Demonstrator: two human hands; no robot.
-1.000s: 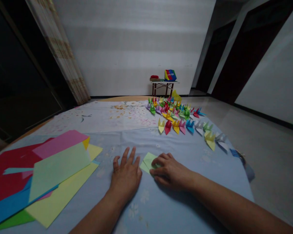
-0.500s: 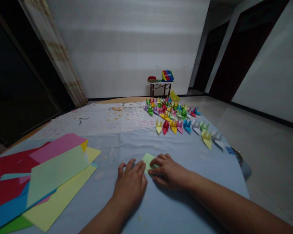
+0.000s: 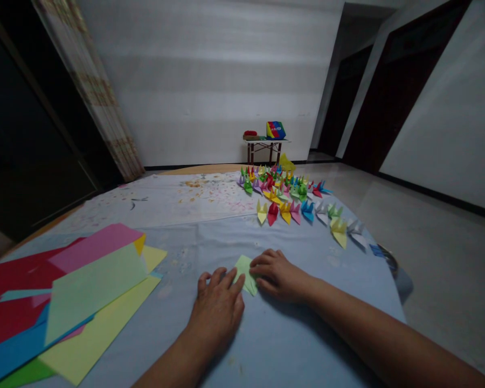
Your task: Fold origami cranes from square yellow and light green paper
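A small folded piece of pale green paper (image 3: 244,268) lies flat on the blue tablecloth, pointed at its top and bottom, with crease lines on its lower part. My left hand (image 3: 218,302) rests on its left side; the fingers are stretched out and slightly spread, with fingertips on the paper's edge. From the right, my right hand (image 3: 278,276) has curled fingers gripping the right edge, where the fingertips hide part of the paper.
At the left lies a pile of coloured paper sheets (image 3: 97,285). Many folded paper cranes (image 3: 272,186) crowd the table's far right, with a row of cranes (image 3: 295,212) nearer. The tablecloth (image 3: 307,345) covers the round table. A small stand (image 3: 267,143) holds a colourful box by the wall.
My right hand has shifted slightly up and away from the paper's lower part, uncovering more of the folds. The left hand has barely moved. The view has tilted a little.
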